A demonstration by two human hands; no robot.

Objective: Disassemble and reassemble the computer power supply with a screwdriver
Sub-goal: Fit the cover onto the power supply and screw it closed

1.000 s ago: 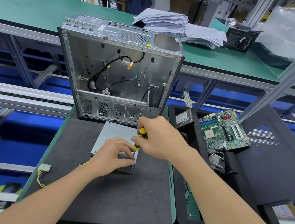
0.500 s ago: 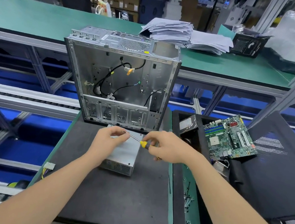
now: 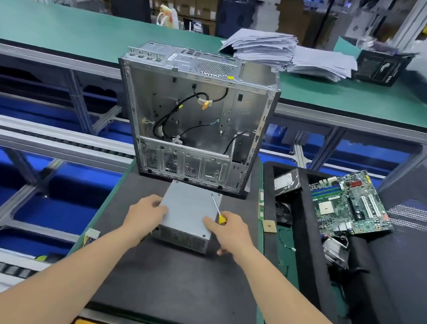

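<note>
A grey metal power supply (image 3: 187, 210) lies flat on the black mat (image 3: 173, 286), just in front of the open, emptied computer case (image 3: 193, 121). My left hand (image 3: 144, 215) grips its left edge. My right hand (image 3: 228, 231) rests on its right side with the thumb on the top plate, while holding a screwdriver (image 3: 217, 210) with a yellow handle. The shaft points up and away over the supply's top. A white connector with yellow wires (image 3: 91, 235) lies at the mat's left edge.
A black tray (image 3: 302, 240) to the right holds a green motherboard (image 3: 350, 203), a hard drive (image 3: 286, 181), a heatsink and loose parts. A dark side panel (image 3: 418, 240) leans at far right. Paper stacks (image 3: 287, 52) sit on the green bench behind. Conveyor rails run on the left.
The screwdriver left the supply's near corner and now lies tilted over its top. My left hand shifted from the near corner to the left edge, and the right hand settled on the right side.
</note>
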